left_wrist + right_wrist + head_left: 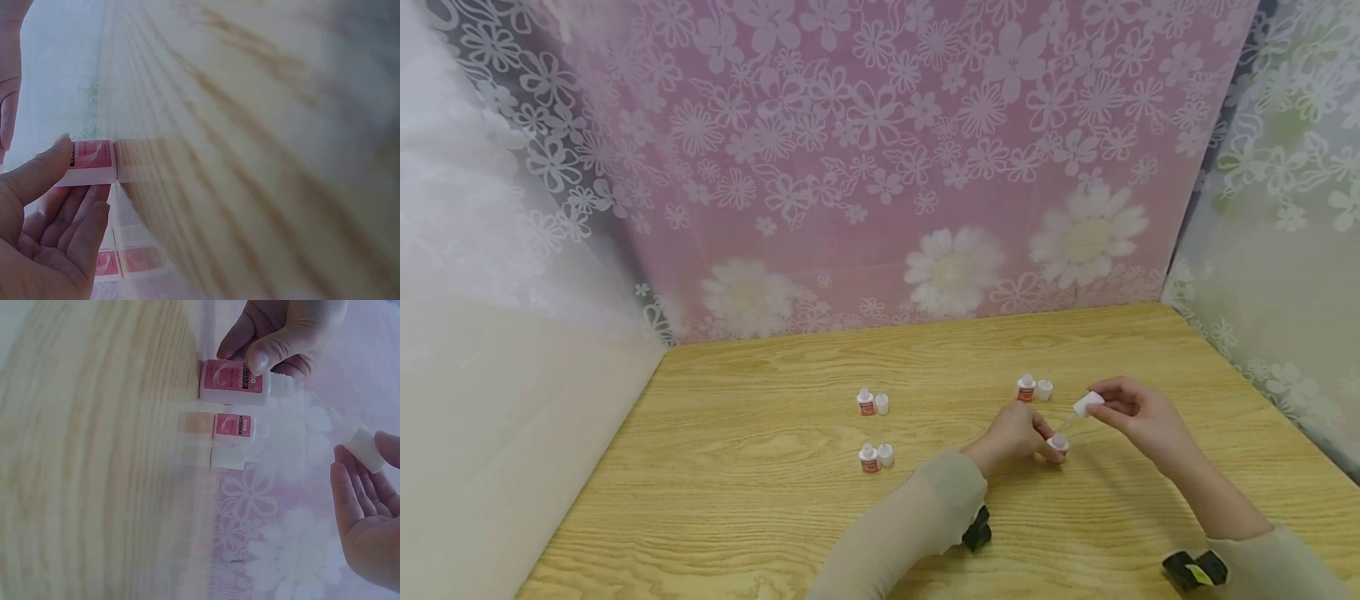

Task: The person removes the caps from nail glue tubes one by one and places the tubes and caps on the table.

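Observation:
My left hand (1015, 432) grips a small white bottle (1057, 447) with a red label, thumb on one side and fingers on the other. The bottle stands upright on the table, its narrow neck uncovered. Just above and to the right, my right hand (1144, 418) pinches a white cap (1087, 405) between thumb and fingers. A thin pale stem slants from the cap toward the bottle's neck; whether its tip touches the neck I cannot tell. In the right wrist view the label (232, 376) faces the camera, and the cap (364, 449) is apart from the bottle.
Behind my left hand stands a similar bottle (1026, 389) with a white cap (1044, 390) beside it. Farther left on the wooden table (760, 500) are two more bottles, one behind (867, 404) and one nearer (869, 460), each beside its cap. Flowered sheets (850, 167) enclose the table.

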The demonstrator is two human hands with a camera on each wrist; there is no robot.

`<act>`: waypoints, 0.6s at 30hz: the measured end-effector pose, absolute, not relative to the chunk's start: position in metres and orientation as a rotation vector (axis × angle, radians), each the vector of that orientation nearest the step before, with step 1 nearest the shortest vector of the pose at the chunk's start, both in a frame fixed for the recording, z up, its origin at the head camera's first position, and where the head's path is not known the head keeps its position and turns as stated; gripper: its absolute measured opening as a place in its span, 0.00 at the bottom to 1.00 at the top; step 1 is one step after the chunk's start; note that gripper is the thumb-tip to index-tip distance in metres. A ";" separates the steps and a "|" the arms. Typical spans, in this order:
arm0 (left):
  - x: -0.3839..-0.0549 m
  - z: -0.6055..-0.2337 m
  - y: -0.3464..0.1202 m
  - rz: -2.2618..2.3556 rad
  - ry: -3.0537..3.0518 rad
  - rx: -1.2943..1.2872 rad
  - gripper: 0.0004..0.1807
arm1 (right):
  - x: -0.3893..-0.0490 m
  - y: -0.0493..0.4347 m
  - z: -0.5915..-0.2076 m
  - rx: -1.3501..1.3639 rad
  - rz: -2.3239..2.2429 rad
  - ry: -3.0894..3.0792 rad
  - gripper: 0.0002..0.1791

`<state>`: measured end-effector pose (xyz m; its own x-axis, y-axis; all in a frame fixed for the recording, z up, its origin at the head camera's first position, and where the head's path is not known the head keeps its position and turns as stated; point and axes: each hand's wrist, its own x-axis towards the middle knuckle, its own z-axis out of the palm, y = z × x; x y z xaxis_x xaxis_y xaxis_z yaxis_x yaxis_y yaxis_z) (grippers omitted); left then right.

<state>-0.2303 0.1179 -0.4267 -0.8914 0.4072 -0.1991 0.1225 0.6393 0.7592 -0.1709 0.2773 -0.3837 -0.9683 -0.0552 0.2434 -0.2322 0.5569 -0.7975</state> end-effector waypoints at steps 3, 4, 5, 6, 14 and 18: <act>-0.231 -0.427 0.118 1.121 2.511 0.431 0.09 | -0.171 0.281 -0.387 0.238 1.462 -2.558 0.16; -0.231 -0.427 0.118 1.123 2.511 0.431 0.09 | -0.172 0.282 -0.388 0.240 1.500 -2.537 0.15; -0.231 -0.427 0.118 1.123 2.512 0.433 0.09 | -0.172 0.282 -0.389 0.244 1.541 -2.512 0.13; -0.231 -0.427 0.118 1.120 2.514 0.436 0.09 | -0.172 0.283 -0.390 0.251 1.580 -2.487 0.11; -0.231 -0.426 0.118 1.132 2.507 0.402 0.10 | -0.173 0.290 -0.394 0.333 1.884 -2.232 0.09; -0.230 -0.426 0.118 1.129 2.509 0.400 0.10 | -0.173 0.290 -0.395 0.388 2.085 -2.071 0.10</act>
